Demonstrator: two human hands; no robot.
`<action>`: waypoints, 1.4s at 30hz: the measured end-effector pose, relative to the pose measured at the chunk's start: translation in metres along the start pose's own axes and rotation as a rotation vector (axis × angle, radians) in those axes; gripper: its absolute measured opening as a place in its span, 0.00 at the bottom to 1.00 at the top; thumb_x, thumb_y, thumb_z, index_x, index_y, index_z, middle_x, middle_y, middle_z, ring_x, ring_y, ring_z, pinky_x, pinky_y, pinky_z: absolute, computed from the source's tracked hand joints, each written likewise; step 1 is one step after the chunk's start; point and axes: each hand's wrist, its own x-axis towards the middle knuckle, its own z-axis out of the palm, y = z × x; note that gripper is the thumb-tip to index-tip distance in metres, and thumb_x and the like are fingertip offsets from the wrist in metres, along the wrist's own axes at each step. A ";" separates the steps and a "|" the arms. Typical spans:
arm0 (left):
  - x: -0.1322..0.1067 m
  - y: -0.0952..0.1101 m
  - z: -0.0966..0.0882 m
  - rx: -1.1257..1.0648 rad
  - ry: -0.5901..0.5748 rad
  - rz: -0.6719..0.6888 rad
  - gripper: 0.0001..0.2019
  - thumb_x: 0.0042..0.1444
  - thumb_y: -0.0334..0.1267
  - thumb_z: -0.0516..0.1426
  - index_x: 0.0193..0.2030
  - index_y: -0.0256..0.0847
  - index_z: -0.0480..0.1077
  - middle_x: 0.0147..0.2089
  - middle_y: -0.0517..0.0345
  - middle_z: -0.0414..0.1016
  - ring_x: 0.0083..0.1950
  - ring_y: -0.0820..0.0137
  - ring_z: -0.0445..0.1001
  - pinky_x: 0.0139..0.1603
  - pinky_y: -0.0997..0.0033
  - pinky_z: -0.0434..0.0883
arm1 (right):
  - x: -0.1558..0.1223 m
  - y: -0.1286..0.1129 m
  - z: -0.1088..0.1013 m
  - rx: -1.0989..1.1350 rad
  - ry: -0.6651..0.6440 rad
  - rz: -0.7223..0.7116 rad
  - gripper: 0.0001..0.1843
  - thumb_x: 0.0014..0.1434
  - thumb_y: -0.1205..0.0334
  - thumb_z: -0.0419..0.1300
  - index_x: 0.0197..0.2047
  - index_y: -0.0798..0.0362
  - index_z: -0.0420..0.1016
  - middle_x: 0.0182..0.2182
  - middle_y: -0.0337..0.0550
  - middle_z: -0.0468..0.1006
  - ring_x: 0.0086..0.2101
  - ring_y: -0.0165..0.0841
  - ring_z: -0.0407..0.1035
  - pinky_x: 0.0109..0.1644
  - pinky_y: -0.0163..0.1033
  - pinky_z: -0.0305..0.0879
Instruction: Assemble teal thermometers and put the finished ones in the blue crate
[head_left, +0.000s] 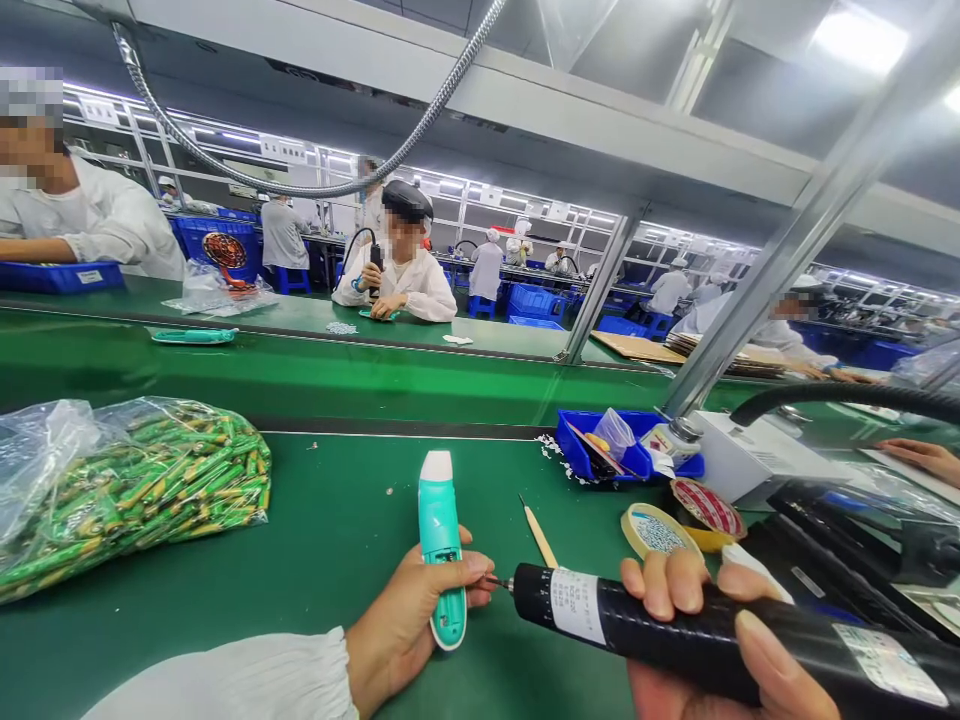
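Note:
My left hand (409, 620) is wrapped round a teal handheld device (439, 515) with a white tip. An opening in its lower half shows a spring and inner parts. My right hand (712, 620) grips a black electric screwdriver (622, 610), held nearly level with its bit pointing left. The bit's end meets the thumb and fingertips of my left hand; whether a screw sits there is too small to tell. A thin pointed tool with a wooden handle (540, 537) lies on the table between them. Beyond the screwdriver is a round tape roll holding small screws (656, 530).
A clear bag of green-and-yellow parts (172, 480) lies at left. A blue bin (607, 445), a small jar (675, 440), red-patterned tape (709, 508) and a white box (750, 455) stand at right. A green conveyor belt (420, 385) runs behind; a co-worker (401, 270) sits across it.

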 end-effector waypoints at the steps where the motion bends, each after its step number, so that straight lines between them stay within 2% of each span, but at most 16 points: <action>1: 0.000 0.000 -0.001 0.000 0.000 0.007 0.15 0.44 0.24 0.63 0.39 0.34 0.66 0.27 0.58 0.74 0.28 0.73 0.74 0.33 0.75 0.71 | 0.001 -0.001 0.000 0.007 0.006 -0.004 0.13 0.42 0.56 0.65 0.26 0.50 0.65 0.17 0.33 0.65 0.19 0.26 0.59 0.26 0.37 0.62; 4: 0.001 -0.001 -0.002 0.000 -0.008 0.023 0.14 0.44 0.25 0.63 0.38 0.34 0.67 0.25 0.60 0.72 0.26 0.76 0.71 0.32 0.77 0.70 | 0.001 -0.002 0.001 0.021 0.000 -0.031 0.13 0.41 0.56 0.65 0.26 0.50 0.66 0.17 0.32 0.65 0.19 0.26 0.59 0.26 0.36 0.62; 11: 0.004 -0.004 -0.005 0.022 -0.057 0.002 0.15 0.42 0.30 0.66 0.37 0.34 0.67 0.23 0.61 0.70 0.23 0.76 0.70 0.27 0.77 0.68 | -0.001 -0.001 0.004 0.014 -0.006 -0.027 0.12 0.42 0.56 0.64 0.27 0.49 0.65 0.17 0.33 0.65 0.19 0.26 0.59 0.26 0.37 0.62; 21: 0.007 -0.005 -0.007 0.070 -0.102 0.015 0.17 0.41 0.33 0.66 0.37 0.36 0.66 0.24 0.62 0.70 0.25 0.76 0.70 0.28 0.77 0.67 | -0.001 0.001 0.002 -0.019 -0.040 -0.013 0.12 0.44 0.56 0.63 0.28 0.49 0.64 0.18 0.32 0.65 0.20 0.26 0.59 0.27 0.37 0.63; 30: 0.004 0.003 -0.007 0.153 -0.183 -0.018 0.14 0.44 0.32 0.65 0.36 0.35 0.66 0.22 0.62 0.70 0.23 0.77 0.68 0.25 0.78 0.65 | 0.001 0.003 0.003 -0.018 0.017 0.047 0.09 0.44 0.58 0.61 0.28 0.49 0.65 0.19 0.33 0.65 0.20 0.27 0.60 0.27 0.37 0.63; 36: 0.007 0.003 -0.005 0.096 -0.162 0.008 0.11 0.47 0.31 0.62 0.36 0.35 0.65 0.32 0.52 0.75 0.34 0.71 0.74 0.39 0.71 0.70 | -0.002 0.001 0.003 0.012 -0.017 0.053 0.11 0.43 0.57 0.64 0.27 0.50 0.65 0.18 0.33 0.65 0.19 0.26 0.60 0.26 0.36 0.64; 42: 0.012 0.000 -0.006 0.032 -0.105 0.029 0.08 0.49 0.32 0.61 0.32 0.36 0.65 0.23 0.64 0.66 0.21 0.80 0.64 0.24 0.79 0.64 | -0.015 -0.008 0.005 -0.003 -0.159 0.105 0.12 0.46 0.56 0.64 0.30 0.48 0.65 0.19 0.33 0.65 0.20 0.27 0.61 0.27 0.38 0.63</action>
